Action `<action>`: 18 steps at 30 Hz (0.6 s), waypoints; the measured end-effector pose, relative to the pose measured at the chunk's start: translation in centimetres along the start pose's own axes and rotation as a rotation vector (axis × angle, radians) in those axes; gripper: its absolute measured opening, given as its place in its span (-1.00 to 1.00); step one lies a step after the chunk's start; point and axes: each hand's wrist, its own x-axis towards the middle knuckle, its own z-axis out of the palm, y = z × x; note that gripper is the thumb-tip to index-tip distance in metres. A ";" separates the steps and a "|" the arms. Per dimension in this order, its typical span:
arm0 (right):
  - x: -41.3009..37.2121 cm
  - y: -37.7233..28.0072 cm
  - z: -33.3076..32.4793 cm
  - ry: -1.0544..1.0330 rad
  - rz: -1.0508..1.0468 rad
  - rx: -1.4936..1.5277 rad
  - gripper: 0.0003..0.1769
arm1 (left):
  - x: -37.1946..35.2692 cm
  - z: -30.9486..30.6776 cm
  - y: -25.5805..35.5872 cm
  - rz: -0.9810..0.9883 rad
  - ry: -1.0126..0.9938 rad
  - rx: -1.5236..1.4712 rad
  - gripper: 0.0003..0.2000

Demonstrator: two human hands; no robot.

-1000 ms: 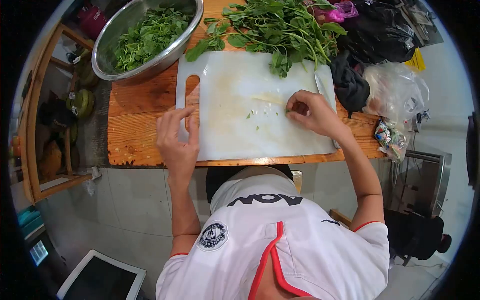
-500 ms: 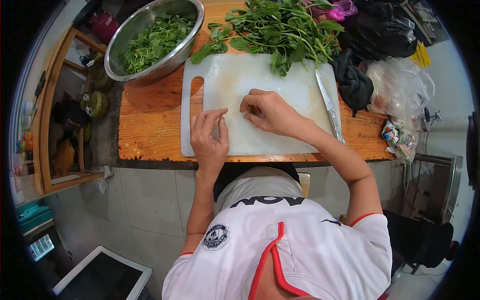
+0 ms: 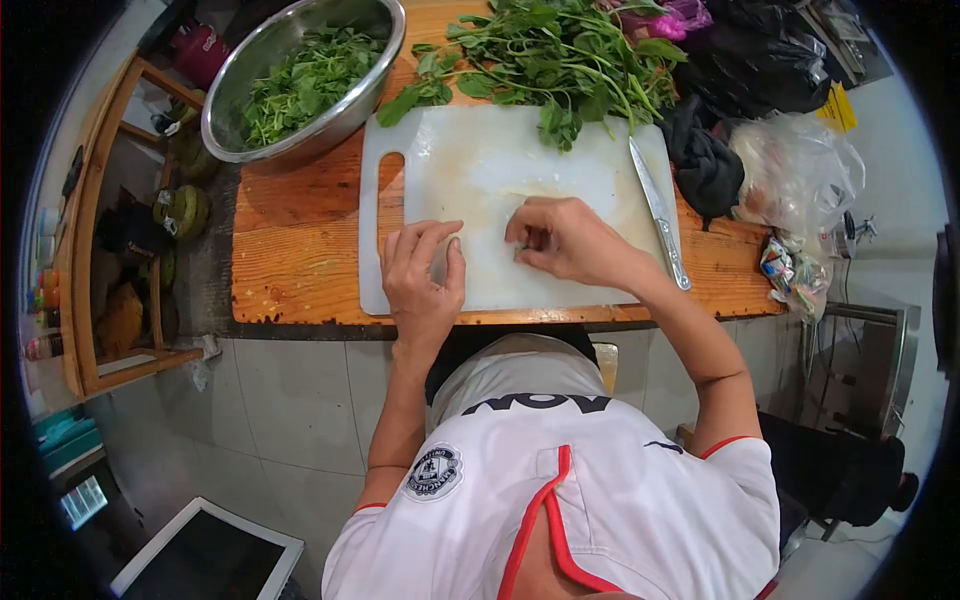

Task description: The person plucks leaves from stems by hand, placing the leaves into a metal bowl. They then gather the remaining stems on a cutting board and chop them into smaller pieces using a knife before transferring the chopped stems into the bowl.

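Note:
A white cutting board (image 3: 480,180) lies on the wooden table, with a handle slot at its left end. Over the board's lower left my left hand (image 3: 424,275) is curved, its thumb apart from the index finger and nothing visible between them. To its right, just over the board, my right hand (image 3: 575,240) has its fingers curled toward the thumb; whatever they pinch is too small to make out. A knife (image 3: 658,210) rests along the board's right edge, handle toward me. Leafy green stems (image 3: 560,65) are heaped at the far edge, some overlapping the board.
A steel bowl (image 3: 218,120) with cut greens (image 3: 310,85) stands at the table's (image 3: 300,240) far left. On the right are a black cloth (image 3: 705,165), a clear plastic bag (image 3: 795,165) and a black bag (image 3: 755,60). A wooden rack (image 3: 85,250) stands left.
My right hand has shifted right and slightly down, away from my left hand, its fingers more curled. My left hand has moved only slightly. The knife, bowl and greens stay in place.

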 end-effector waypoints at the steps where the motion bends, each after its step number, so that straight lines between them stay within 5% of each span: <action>1: 0.1 -0.2 0.2 -0.036 -0.003 0.011 -0.85 | -0.1 -0.1 0.0 -0.004 0.007 -0.006 -0.81; 8: 2.7 -1.1 -2.1 -0.236 -0.043 -0.068 -0.89 | 0.8 -2.9 0.1 -0.021 0.112 -0.122 -0.83; 10: 5.8 -3.0 -4.2 -0.143 -0.172 -0.123 -0.92 | 2.1 -4.3 -1.4 0.024 0.173 -0.060 -0.81; 12: 10.5 -5.1 -5.9 0.091 -0.512 -0.259 -0.95 | 3.5 -5.5 -3.1 0.053 0.227 0.052 -0.82; 13: 12.4 -7.4 -6.2 0.176 -0.413 -0.137 -0.82 | 3.9 -5.6 -3.6 0.015 0.263 0.042 -0.82; 16: 20.1 -10.5 -6.1 0.500 -0.770 -0.070 -0.80 | 4.7 -5.3 -4.4 -0.057 0.368 0.025 -0.83; 18: 24.2 -8.9 -4.7 0.385 -0.664 -0.309 -0.80 | 4.2 -4.6 -5.0 -0.058 0.411 0.027 -0.84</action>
